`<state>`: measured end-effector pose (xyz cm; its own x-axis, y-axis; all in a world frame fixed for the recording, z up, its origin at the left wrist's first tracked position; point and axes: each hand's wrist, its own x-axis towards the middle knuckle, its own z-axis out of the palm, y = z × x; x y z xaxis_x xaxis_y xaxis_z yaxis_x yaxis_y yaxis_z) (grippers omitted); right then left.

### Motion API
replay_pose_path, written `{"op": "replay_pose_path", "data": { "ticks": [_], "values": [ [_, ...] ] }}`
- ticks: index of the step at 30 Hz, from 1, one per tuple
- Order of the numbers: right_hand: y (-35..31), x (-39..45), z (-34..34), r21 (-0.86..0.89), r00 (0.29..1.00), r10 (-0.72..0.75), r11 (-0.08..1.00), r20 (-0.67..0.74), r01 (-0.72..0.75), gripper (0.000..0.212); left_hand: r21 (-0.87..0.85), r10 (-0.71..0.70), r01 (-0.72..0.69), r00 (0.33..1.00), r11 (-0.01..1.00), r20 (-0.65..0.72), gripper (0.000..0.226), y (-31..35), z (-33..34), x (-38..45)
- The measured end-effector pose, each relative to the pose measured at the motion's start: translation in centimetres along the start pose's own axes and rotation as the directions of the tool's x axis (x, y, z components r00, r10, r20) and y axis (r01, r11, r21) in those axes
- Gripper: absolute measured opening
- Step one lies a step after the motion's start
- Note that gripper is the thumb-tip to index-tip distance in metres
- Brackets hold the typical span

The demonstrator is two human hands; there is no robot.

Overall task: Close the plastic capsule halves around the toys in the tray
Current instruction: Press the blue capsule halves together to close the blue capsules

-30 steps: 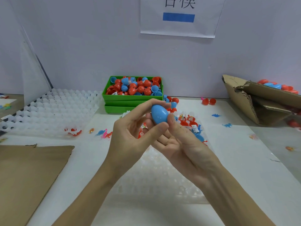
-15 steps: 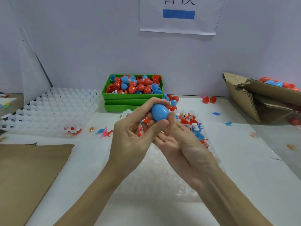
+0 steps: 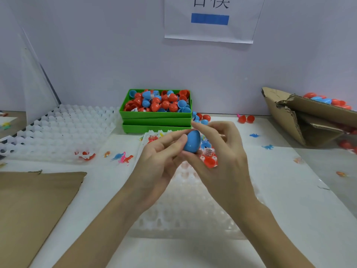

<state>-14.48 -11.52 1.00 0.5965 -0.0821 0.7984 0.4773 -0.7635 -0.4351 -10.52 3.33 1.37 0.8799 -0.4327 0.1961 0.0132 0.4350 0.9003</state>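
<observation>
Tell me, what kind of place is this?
Probably a small toy-packing workbench. A green box is heaped with red and blue capsule halves, white trays with many cups lie about, and two hands hold a blue egg capsule.

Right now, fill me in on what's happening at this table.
A person holds a blue egg-shaped capsule above the clear tray, gripping it with both the left hand and the right hand. It looks closed. Open capsule halves with toys sit at the tray's far end, and a green bin behind is piled with red and blue halves.
</observation>
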Motion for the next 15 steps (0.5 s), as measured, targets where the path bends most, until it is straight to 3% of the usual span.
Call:
{"op": "replay_pose_path", "data": {
  "ticks": [5, 10, 15],
  "values": [
    [0.0, 0.1, -0.1, 0.169, 0.99, -0.026, 0.986, 0.14, 0.002, 0.054, -0.118, -0.058, 0.059, 0.998, 0.991, 0.017, 0.028, 0.0, -0.2, 0.2],
    [-0.4, 0.0, 0.0, 0.16, 0.996, -0.042, 0.987, 0.073, 0.03, 0.038, -0.194, -0.011, 0.013, 1.0, 0.981, 0.014, 0.028, -0.6, 0.1, 0.1],
    [-0.2, 0.1, 0.1, 0.144, 0.995, -0.031, 0.989, 0.091, 0.017, 0.037, -0.196, 0.012, -0.028, 0.997, 0.98, -0.08, 0.035, -1.4, 0.7, 0.1]
  ]
}}
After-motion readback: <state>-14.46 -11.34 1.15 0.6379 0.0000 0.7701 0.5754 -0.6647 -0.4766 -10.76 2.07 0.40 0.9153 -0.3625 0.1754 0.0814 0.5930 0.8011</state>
